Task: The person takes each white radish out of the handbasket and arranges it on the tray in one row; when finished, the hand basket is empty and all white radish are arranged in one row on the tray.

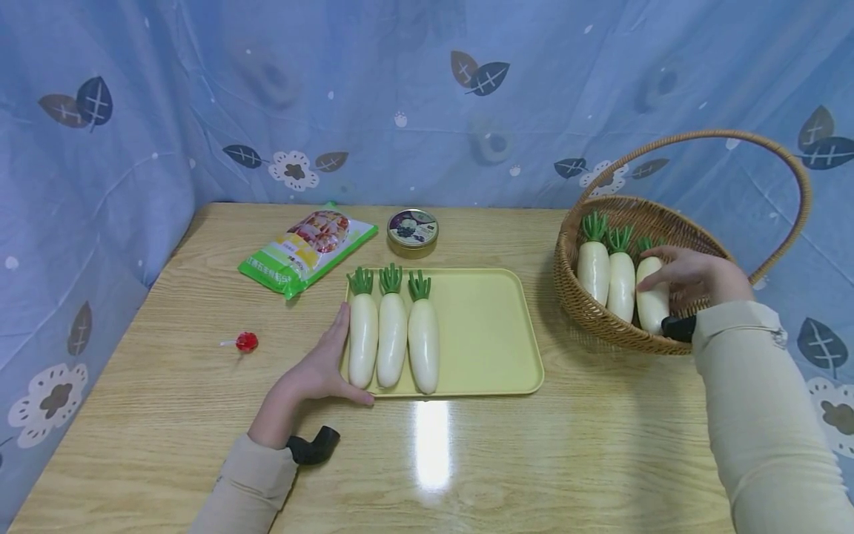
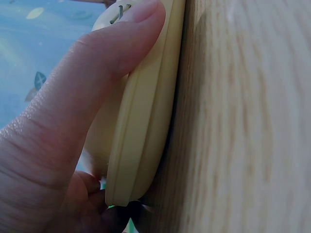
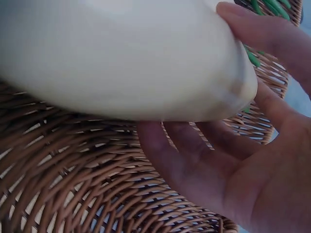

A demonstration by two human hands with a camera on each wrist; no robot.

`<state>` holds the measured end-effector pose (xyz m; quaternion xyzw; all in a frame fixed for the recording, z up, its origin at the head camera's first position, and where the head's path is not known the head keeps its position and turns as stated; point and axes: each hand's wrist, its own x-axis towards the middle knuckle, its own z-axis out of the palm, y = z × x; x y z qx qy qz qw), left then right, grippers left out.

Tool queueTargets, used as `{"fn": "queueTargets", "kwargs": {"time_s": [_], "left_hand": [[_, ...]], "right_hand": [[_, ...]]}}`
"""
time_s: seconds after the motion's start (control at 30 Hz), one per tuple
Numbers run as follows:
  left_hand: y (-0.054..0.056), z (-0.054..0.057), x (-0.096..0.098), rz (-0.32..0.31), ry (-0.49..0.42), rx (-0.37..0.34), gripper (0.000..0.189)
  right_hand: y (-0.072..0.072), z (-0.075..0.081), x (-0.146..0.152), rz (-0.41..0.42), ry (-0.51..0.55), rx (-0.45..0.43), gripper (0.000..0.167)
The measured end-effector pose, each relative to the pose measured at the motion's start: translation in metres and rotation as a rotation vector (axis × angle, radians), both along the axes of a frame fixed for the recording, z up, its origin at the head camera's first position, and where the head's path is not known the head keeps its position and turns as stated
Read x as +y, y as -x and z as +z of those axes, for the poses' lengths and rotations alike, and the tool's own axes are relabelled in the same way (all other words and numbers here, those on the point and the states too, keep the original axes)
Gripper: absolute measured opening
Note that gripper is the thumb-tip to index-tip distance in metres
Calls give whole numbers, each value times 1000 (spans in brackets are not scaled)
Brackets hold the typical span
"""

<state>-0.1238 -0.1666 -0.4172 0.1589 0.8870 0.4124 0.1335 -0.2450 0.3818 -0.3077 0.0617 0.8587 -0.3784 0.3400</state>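
On the yellow tray (image 1: 483, 334) lie three white radishes with green tops, side by side; the leftmost radish (image 1: 363, 341) is nearest my left hand (image 1: 320, 374). This hand holds the tray's front left corner, its thumb on the front rim (image 2: 141, 131) and its fingers along the left side. Inside the wicker basket (image 1: 600, 315) at the right are three more radishes. My right hand (image 1: 694, 271) reaches in and grips the rightmost radish (image 1: 652, 297). In the right wrist view, thumb and fingers are around that radish (image 3: 131, 63), above the woven wall.
A green and white food packet (image 1: 307, 248) lies behind the tray, at the left. Next to it stands a round tin (image 1: 412, 232). A red lollipop (image 1: 246, 342) is on the wooden table (image 1: 534, 467), left of the tray. The basket's tall handle (image 1: 734, 135) arches over its opening.
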Motion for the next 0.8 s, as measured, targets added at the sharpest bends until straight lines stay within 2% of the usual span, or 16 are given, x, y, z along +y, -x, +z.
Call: {"fn": "queueTargets", "kwargs": {"time_s": [0.23, 0.57, 0.8], "left_hand": [[0, 0, 0, -4, -1, 10, 147], [0, 0, 1, -6, 1, 6, 146], [1, 0, 1, -10, 3, 12, 146]], "right_hand": [[2, 10, -2, 24, -49, 69, 90], [2, 23, -9, -9, -27, 100, 92], [0, 30, -11, -17, 15, 154, 89]]}}
